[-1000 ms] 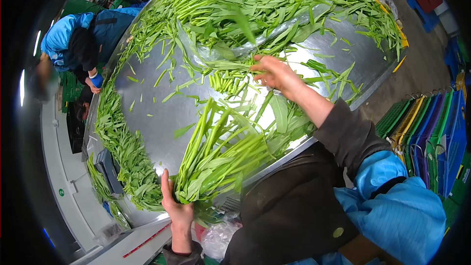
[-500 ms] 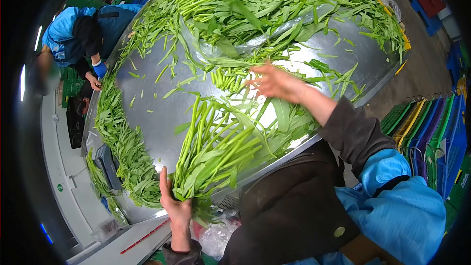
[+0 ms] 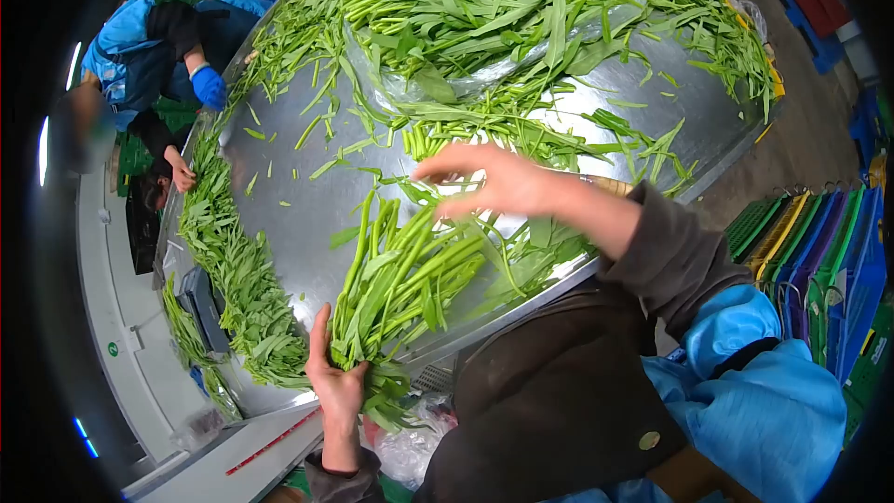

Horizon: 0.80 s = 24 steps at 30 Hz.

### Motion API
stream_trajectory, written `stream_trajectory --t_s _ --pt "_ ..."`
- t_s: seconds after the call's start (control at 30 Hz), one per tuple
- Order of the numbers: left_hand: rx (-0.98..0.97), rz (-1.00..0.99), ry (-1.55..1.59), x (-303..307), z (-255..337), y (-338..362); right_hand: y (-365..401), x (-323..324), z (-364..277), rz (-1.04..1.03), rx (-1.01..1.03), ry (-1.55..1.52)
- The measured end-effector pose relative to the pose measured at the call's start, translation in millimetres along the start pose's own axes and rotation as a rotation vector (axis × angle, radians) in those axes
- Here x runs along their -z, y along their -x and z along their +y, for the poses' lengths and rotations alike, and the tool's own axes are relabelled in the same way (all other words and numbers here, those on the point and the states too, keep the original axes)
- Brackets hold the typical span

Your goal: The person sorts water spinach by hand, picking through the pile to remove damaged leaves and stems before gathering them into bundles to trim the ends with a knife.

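Note:
My left hand (image 3: pixel 338 384) is closed around the leafy end of a bunch of water spinach (image 3: pixel 396 270) at the table's near edge. The bunch's pale green stems fan up and to the right over the metal. Above those stem ends hovers my right hand (image 3: pixel 498 184), fingers apart and thumb stretched out, holding nothing visible. Just beyond it, more cut stems stick out from a big pile of water spinach (image 3: pixel 447 9), part of which lies on a clear plastic sheet (image 3: pixel 494 82). Loose leaves lie under my right forearm.
A row of leafy stalks (image 3: pixel 247 293) lines the left side of the metal table (image 3: pixel 284 186). At the far left a co-worker (image 3: pixel 140 47) in blue bends by the edge, one hand blue-gloved. Colourful crates (image 3: pixel 810 251) stand at right; a plastic bag (image 3: pixel 419 442) lies below.
My right hand has moved left and nearer, from the pile's stem ends to above the bunch. The left hand keeps its hold, the bunch's stems slightly gathered. The co-worker's gloved hand has shifted.

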<state>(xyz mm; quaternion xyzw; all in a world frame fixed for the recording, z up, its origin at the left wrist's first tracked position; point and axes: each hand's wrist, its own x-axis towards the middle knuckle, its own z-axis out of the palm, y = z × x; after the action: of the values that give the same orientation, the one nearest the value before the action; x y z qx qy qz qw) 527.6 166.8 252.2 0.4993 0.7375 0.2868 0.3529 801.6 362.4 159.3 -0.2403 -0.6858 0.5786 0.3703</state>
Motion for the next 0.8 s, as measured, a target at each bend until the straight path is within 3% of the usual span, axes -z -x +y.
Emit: stream_trajectory --t_s 0.07,0.1,0.17,0.3,0.37,0.4,0.5,0.57,0.6,0.7,0.8 --pt "-0.032 -0.019 -0.050 -4.1 6.4 -4.2 -7.8 -35.2 -13.3 -0.048 0.354 0.381" --pt "-0.058 -0.033 -0.098 -4.9 9.0 -5.2 -12.2 -46.9 -9.4 -0.118 0.392 0.375" --pt "-0.043 -0.040 -0.088 -4.4 13.2 -5.0 -10.3 -47.1 -4.2 -0.227 0.036 0.095" --pt "0.019 -0.026 -0.032 3.0 -5.6 2.1 -12.0 6.1 21.4 0.332 -0.417 -0.859" --pt "0.043 -0.026 -0.005 3.6 -6.6 4.4 -8.8 38.5 39.6 0.288 -0.498 -0.583" --pt "0.060 -0.021 0.033 2.0 -3.7 4.8 -11.1 41.9 39.9 0.192 -0.601 -0.087" --pt "0.060 -0.014 0.035 1.4 -8.1 2.2 4.7 10.7 29.8 0.031 -0.520 0.187" --pt "0.044 -0.012 0.024 0.2 -9.6 0.8 7.7 -15.2 31.3 -0.128 -0.473 -0.119" --pt "0.027 -0.004 0.018 -0.1 -10.0 -0.4 4.2 -19.1 21.6 -0.229 -0.555 -0.340" --pt "-0.004 -0.005 0.017 0.3 -10.2 -1.8 6.0 -23.7 24.8 -0.126 -0.456 -0.597" --pt "0.034 -0.049 0.000 -2.3 3.4 0.8 1.6 -4.9 29.4 -0.022 -0.401 -0.465"
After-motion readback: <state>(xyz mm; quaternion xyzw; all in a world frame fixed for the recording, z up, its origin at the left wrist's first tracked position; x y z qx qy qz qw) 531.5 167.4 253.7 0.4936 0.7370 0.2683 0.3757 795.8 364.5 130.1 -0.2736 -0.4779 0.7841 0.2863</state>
